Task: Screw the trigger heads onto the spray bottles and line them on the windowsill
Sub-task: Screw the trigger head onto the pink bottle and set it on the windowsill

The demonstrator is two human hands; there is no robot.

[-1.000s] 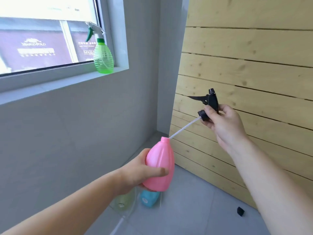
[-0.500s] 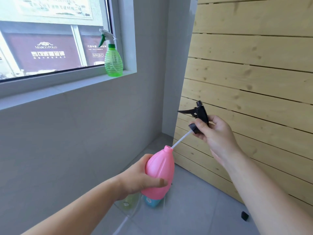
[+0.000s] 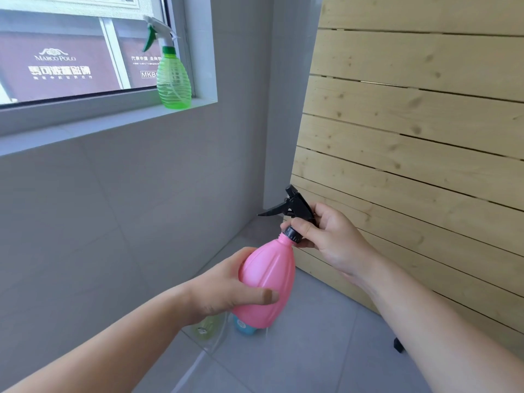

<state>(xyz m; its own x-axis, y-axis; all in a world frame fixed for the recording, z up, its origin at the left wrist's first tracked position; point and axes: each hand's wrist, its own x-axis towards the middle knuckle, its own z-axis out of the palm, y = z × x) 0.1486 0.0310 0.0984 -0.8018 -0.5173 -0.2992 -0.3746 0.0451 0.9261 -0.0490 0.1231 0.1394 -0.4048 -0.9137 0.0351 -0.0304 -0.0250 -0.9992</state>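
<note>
Two bottles concern this view. At left, a green bottle (image 3: 173, 80) with its head already fitted stands upright at the right end of the windowsill (image 3: 85, 126), close to the corner of the window frame. Below centre, the left hand (image 3: 226, 290) wraps the belly of a pink bottle (image 3: 266, 282), thumb across its front, holding it tilted in the air above the floor. The black trigger head (image 3: 297, 207) sits on the bottle's neck; the right hand (image 3: 334, 239) pinches its ribbed collar (image 3: 292, 234) between thumb and curled fingers. Whether the thread has caught cannot be told. By its look the pink bottle is thin, smooth plastic, light and probably empty, liable to dent or slip under a hard squeeze. The wide belly suits a steadying hold, the ribbed collar the turning. The lever looks too slight to twist by.
</note>
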